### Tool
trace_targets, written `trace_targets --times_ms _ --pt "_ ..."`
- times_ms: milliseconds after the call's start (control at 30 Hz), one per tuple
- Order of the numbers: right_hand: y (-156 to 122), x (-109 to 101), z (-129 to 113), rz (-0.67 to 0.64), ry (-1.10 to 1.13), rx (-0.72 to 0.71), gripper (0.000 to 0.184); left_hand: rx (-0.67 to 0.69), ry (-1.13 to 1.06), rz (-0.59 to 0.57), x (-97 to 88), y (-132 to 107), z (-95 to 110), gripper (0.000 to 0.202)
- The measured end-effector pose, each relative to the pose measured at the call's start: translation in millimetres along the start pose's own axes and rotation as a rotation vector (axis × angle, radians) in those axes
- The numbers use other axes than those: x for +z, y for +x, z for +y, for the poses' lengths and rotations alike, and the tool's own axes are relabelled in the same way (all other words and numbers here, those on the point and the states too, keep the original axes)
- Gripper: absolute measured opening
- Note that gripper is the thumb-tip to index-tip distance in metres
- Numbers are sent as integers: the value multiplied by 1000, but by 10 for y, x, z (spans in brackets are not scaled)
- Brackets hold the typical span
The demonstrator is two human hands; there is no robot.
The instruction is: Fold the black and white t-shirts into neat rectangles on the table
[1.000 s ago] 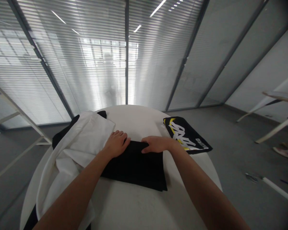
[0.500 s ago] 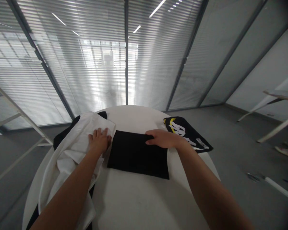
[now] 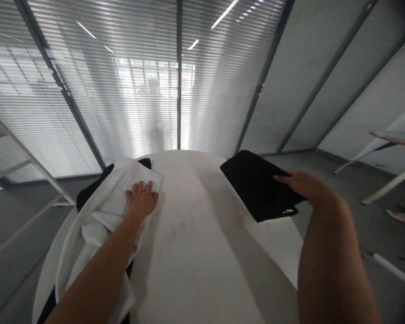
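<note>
My right hand (image 3: 303, 185) pinches the right edge of a folded black cloth (image 3: 253, 184), thumb on top. The cloth lies over the black folded piece with white and yellow print, of which only a bit of white lettering (image 3: 289, 210) shows at the lower right corner. On the left, my left hand (image 3: 142, 201) rests flat with fingers spread on a rumpled white garment (image 3: 114, 193). Black fabric (image 3: 91, 186) sticks out from beneath that garment. Whether the black cloth is fully down on the printed piece, I cannot tell.
The round white table (image 3: 189, 256) carries the cloths. A white metal frame (image 3: 29, 157) stands at the left. Window blinds (image 3: 141, 117) rise behind the table. On the floor at right are a white rod (image 3: 394, 268) and a leggy piece of furniture (image 3: 394, 135).
My right hand has carried the folded black cloth from the table's middle to the right, over the printed piece. My left hand has stayed on the white garment, shifting only slightly.
</note>
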State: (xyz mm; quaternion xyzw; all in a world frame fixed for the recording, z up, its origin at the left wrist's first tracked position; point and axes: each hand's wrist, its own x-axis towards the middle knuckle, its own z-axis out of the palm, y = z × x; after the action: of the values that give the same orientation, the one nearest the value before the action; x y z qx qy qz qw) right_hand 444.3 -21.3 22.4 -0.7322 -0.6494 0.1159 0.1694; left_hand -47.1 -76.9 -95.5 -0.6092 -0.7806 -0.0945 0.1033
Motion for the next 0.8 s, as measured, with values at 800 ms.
trace_targets --times_ms 800 --pt "135 1412 -683 125 -389 -136 62 22 17 30 11 -1 -6 54"
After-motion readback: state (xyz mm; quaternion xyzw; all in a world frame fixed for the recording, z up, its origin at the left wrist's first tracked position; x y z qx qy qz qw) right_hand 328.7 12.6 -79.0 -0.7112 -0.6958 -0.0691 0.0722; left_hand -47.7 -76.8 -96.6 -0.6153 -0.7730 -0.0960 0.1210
